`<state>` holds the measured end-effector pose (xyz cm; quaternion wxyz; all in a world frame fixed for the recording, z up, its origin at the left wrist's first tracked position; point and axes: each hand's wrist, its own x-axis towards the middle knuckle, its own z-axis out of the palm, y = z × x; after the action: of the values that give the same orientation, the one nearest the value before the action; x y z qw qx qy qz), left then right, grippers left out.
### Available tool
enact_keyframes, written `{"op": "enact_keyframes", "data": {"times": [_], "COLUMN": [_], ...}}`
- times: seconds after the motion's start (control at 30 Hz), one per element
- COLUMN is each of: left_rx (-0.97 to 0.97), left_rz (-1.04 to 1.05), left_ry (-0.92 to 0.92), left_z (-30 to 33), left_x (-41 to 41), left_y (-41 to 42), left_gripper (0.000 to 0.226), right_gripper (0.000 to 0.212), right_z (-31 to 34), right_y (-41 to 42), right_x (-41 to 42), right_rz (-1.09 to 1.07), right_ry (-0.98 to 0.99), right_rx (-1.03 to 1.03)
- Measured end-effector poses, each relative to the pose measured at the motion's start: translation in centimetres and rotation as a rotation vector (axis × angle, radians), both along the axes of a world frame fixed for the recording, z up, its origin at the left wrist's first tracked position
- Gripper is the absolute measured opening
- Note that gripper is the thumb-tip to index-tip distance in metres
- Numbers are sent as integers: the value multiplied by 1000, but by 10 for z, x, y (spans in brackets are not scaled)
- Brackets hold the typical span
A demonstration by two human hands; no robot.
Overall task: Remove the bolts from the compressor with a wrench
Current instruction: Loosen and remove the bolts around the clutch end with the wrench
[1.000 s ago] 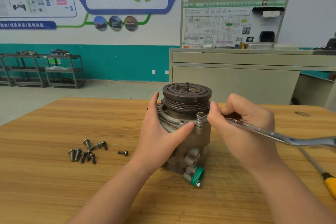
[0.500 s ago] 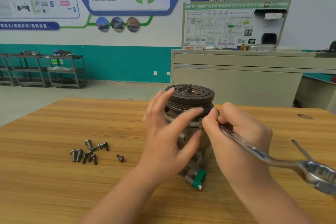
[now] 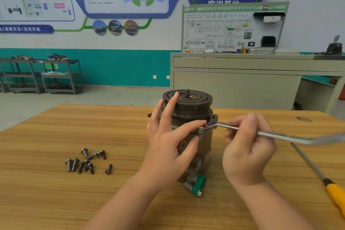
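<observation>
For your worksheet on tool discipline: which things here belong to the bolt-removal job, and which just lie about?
In the job:
compressor
wrench
left hand
right hand
removed bolts

Lying about:
yellow-handled screwdriver
wooden table

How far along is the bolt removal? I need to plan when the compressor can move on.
Done: several loose bolts lie in a cluster on the table. In hand: the right hand holds the wrench, its ring end at the compressor flange, while the left hand steadies the body. Left: at least one flange bolt still sits in place; the far side is hidden.
</observation>
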<state>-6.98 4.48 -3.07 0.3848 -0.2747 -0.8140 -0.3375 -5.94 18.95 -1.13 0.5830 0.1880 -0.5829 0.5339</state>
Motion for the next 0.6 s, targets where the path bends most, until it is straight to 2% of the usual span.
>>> {"op": "enact_keyframes", "data": {"times": [0.03,0.1,0.13,0.17,0.23,0.33,0.43,0.5,0.6], "left_rx": [-3,16,48,97,195,251,272,262,263], "left_rz": [4,10,14,20,31,20,-26,-40,-52], "left_ry": [8,19,4,-25,-109,-238,-269,-248,-221], "left_z": [-1,-2,-2,-1,2,1,-2,-5,-7], "left_x": [0,0,0,1,0,-1,-1,-2,-3], "left_y": [0,0,-1,-2,-5,-6,-7,-8,-8], "left_gripper": [44,63,74,85,101,108,108,103,97], "right_gripper": [38,35,33,33,37,35,35,40,34], "right_z": [2,11,15,18,27,32,28,28,33], "right_y": [1,5,9,14,23,23,11,4,1], "right_x": [-4,-12,-15,-16,-10,3,12,22,33], "right_rz": [115,507,658,720,689,305,15,-66,-191], "right_ry": [-153,-452,-521,-533,-446,-233,-81,-63,-190], "right_rx": [-246,-644,-728,-721,-537,-141,106,206,348]}}
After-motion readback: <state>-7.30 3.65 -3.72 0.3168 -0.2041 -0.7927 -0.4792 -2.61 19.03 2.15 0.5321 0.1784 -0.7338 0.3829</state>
